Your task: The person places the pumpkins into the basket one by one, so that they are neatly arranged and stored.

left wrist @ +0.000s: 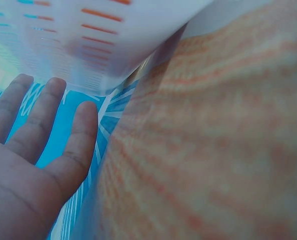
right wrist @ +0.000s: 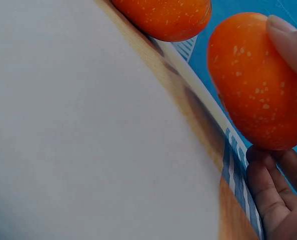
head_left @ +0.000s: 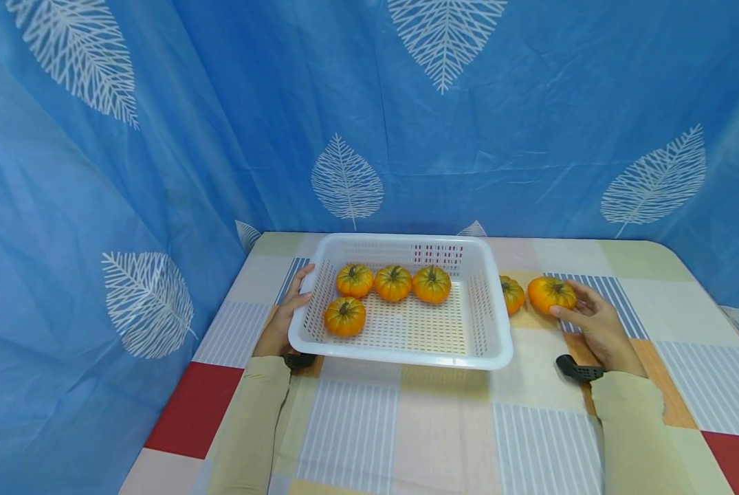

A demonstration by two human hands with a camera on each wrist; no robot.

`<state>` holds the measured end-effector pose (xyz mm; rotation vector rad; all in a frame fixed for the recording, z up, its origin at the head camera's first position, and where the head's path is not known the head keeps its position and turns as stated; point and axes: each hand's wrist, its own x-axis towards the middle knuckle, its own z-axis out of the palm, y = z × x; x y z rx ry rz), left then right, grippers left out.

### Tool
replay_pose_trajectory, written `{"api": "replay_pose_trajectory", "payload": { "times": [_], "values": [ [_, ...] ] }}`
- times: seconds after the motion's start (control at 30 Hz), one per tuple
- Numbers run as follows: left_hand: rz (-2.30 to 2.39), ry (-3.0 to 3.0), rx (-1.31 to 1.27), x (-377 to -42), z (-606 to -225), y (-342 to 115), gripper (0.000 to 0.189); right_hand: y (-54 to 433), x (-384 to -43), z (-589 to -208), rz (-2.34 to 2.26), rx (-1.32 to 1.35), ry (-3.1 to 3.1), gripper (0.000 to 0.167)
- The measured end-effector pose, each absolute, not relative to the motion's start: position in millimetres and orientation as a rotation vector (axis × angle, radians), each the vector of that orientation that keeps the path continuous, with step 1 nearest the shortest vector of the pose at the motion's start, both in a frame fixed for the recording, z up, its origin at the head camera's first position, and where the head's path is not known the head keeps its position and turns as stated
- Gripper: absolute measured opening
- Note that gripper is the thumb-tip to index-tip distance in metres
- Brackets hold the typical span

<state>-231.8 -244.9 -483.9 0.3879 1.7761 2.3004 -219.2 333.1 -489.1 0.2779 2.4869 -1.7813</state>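
Observation:
A white plastic basket (head_left: pixel 400 359) holds several small orange-and-green pumpkins (head_left: pixel 432 284), three in a row and one nearer the front left. My left hand (head_left: pixel 285 313) is at the basket's left side; in the left wrist view its fingers (left wrist: pixel 81 140) are straight and spread beside the slotted wall. To the right of the basket, my right hand (head_left: pixel 594 320) holds a pumpkin (head_left: pixel 550 294) between thumb and fingers. In the right wrist view, that pumpkin (right wrist: pixel 258 85) appears raised off the table. Another pumpkin (head_left: pixel 513 295) sits between it and the basket, partly hidden by the rim.
A patchwork-patterned cloth (head_left: pixel 443 426) covers the table. Blue curtains (head_left: pixel 530 103) with white leaf prints hang behind the table and along its left side. Dark wrist devices (head_left: pixel 579 370) are on both arms.

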Motion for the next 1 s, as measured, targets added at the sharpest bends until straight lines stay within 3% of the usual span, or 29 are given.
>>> {"api": "replay_pose_trajectory", "payload": {
  "times": [0.5,1.0],
  "values": [
    [2.307,1.763,0.396,-230.6,-482.2,-245.8,0.065,325.6,-220.9,-479.1,-1.815,0.366,2.592,0.085],
    [2.307,1.762,0.412,-229.0,-482.5,-243.6,0.065,314.7,-214.3,-442.1,-1.672,0.081,2.761,0.082]
  ]
}}
